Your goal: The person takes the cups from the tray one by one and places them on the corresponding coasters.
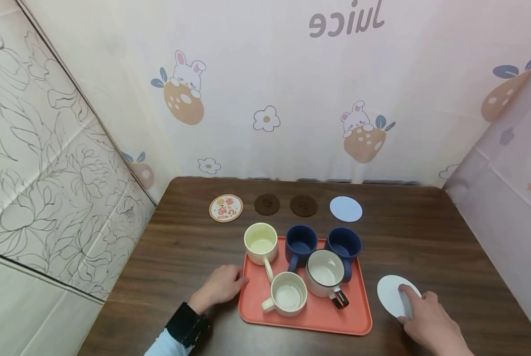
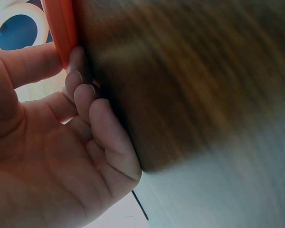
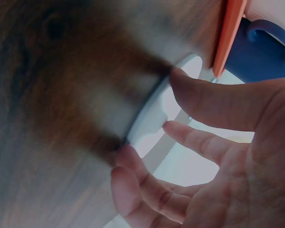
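On the right side of the table, my right hand [image 1: 432, 319] grips a round white coaster [image 1: 387, 291]. In the right wrist view, thumb and fingers meet opposite edges of the coaster [image 3: 168, 107], while one finger lies over its face. My left hand [image 1: 220, 285] holds the left edge of an orange-red tray [image 1: 310, 322]. Seen from the left wrist, its thumb and curled fingertips meet at the tray's rim [image 2: 61, 28]. The tray carries a pale yellow mug [image 1: 261, 240], two navy mugs [image 1: 301, 242], a cream mug [image 1: 288, 295] and a dark-rimmed white mug [image 1: 324, 272].
Along the table's back lie a patterned coaster [image 1: 226, 207], two dark brown coasters [image 1: 267, 204] and another white coaster [image 1: 346, 208] in a row. A printed curtain [image 1: 274, 89] hangs behind the wooden table [image 1: 180, 237], with panels at both sides.
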Motion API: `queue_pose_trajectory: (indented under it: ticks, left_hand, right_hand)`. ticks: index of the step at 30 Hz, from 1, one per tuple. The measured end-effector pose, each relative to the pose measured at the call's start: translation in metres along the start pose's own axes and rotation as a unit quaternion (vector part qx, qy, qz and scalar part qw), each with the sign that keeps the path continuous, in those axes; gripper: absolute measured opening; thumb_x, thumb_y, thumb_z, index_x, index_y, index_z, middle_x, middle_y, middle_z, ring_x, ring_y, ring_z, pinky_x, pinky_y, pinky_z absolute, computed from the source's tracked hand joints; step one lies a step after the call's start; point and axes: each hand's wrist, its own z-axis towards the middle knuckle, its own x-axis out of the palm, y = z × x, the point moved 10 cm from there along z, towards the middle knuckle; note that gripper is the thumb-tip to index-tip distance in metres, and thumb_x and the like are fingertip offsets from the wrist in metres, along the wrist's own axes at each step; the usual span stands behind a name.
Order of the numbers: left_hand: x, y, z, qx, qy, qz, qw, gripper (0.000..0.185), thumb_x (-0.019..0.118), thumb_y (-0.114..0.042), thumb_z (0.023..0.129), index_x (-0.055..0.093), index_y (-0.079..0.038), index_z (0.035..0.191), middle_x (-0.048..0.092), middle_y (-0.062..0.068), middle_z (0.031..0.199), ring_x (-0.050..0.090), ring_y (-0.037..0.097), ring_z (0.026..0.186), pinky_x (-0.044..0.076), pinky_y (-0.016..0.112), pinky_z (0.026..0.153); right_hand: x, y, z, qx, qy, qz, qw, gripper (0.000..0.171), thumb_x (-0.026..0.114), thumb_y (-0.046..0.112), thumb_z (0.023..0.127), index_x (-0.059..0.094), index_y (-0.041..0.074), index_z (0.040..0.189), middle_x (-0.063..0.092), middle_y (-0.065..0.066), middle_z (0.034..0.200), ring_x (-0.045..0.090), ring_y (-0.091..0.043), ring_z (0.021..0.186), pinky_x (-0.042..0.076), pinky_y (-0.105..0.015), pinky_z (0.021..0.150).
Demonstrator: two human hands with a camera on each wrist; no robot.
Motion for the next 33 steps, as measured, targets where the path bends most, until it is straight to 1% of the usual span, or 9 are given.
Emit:
queue_pose_trajectory:
  ticks: [3, 6, 10, 16, 23, 26, 33]
  left_hand:
    - [0.001, 0.002, 0.002, -0.007, 0.005, 0.0, 1.0, 0.026, 0.065, -0.022, 0.104, 0.064, -0.018, 0.078, 0.051, -0.003, 0.063, 0.052, 0.015, 0.056, 0.036, 0.027, 0.052]
    - [0.002, 0.004, 0.001, -0.013, 0.008, -0.004, 0.9999, 0.026, 0.065, -0.023, 0.104, 0.064, -0.018, 0.078, 0.052, -0.003, 0.063, 0.052, 0.015, 0.056, 0.036, 0.028, 0.052]
    - [0.001, 0.004, 0.001, -0.013, 0.006, -0.003, 0.9999, 0.026, 0.065, -0.023, 0.104, 0.064, -0.018, 0.078, 0.052, -0.003, 0.064, 0.052, 0.014, 0.056, 0.035, 0.028, 0.052]
    - [0.0, 0.002, 0.0, -0.009, 0.002, 0.003, 0.9999, 0.027, 0.066, -0.022, 0.103, 0.063, -0.017, 0.077, 0.051, -0.002, 0.064, 0.051, 0.015, 0.056, 0.034, 0.028, 0.053]
    - [0.001, 0.001, -0.001, -0.011, 0.007, -0.006, 0.9999, 0.025, 0.066, -0.022, 0.104, 0.064, -0.017, 0.079, 0.052, -0.002, 0.064, 0.051, 0.015, 0.056, 0.034, 0.028, 0.053]
    - [0.001, 0.002, 0.0, -0.011, 0.007, -0.003, 0.9999, 0.026, 0.065, -0.022, 0.104, 0.064, -0.017, 0.079, 0.052, -0.003, 0.064, 0.052, 0.015, 0.056, 0.035, 0.027, 0.053]
    - [0.001, 0.001, 0.0, -0.005, 0.004, -0.007, 1.0, 0.026, 0.066, -0.022, 0.104, 0.064, -0.017, 0.078, 0.052, -0.003, 0.063, 0.052, 0.015, 0.056, 0.035, 0.028, 0.052]
  right_hand:
    - [0.0, -0.002, 0.003, 0.016, 0.007, 0.007, 1.0, 0.069, 0.083, 0.017, 0.087, 0.047, -0.005, 0.141, 0.045, -0.042, 0.106, 0.059, -0.045, 0.086, 0.053, -0.061, 0.065]
    - [0.0, -0.004, 0.005, 0.022, 0.001, 0.013, 1.0, 0.069, 0.082, 0.02, 0.089, 0.046, -0.004, 0.143, 0.043, -0.043, 0.108, 0.059, -0.047, 0.086, 0.052, -0.062, 0.067]
    - [-0.006, -0.002, 0.008, 0.011, -0.027, 0.018, 0.999, 0.068, 0.08, 0.022, 0.092, 0.045, -0.003, 0.145, 0.039, -0.046, 0.114, 0.059, -0.052, 0.087, 0.051, -0.067, 0.068]
    - [-0.016, 0.0, 0.018, 0.002, -0.058, 0.028, 0.998, 0.064, 0.076, 0.019, 0.094, 0.044, -0.004, 0.145, 0.031, -0.051, 0.123, 0.058, -0.063, 0.093, 0.049, -0.074, 0.072]
    - [-0.03, 0.001, 0.03, -0.021, -0.092, 0.037, 0.995, 0.059, 0.073, 0.017, 0.096, 0.045, -0.006, 0.142, 0.032, -0.051, 0.121, 0.058, -0.067, 0.09, 0.05, -0.069, 0.066]
    - [-0.033, -0.001, 0.035, -0.022, -0.094, 0.042, 0.994, 0.059, 0.072, 0.017, 0.097, 0.044, -0.007, 0.143, 0.032, -0.051, 0.12, 0.057, -0.068, 0.09, 0.05, -0.07, 0.066]
    - [-0.035, -0.005, 0.048, -0.008, -0.082, 0.044, 0.996, 0.062, 0.071, 0.019, 0.098, 0.041, -0.007, 0.145, 0.03, -0.05, 0.123, 0.054, -0.067, 0.098, 0.048, -0.075, 0.078]
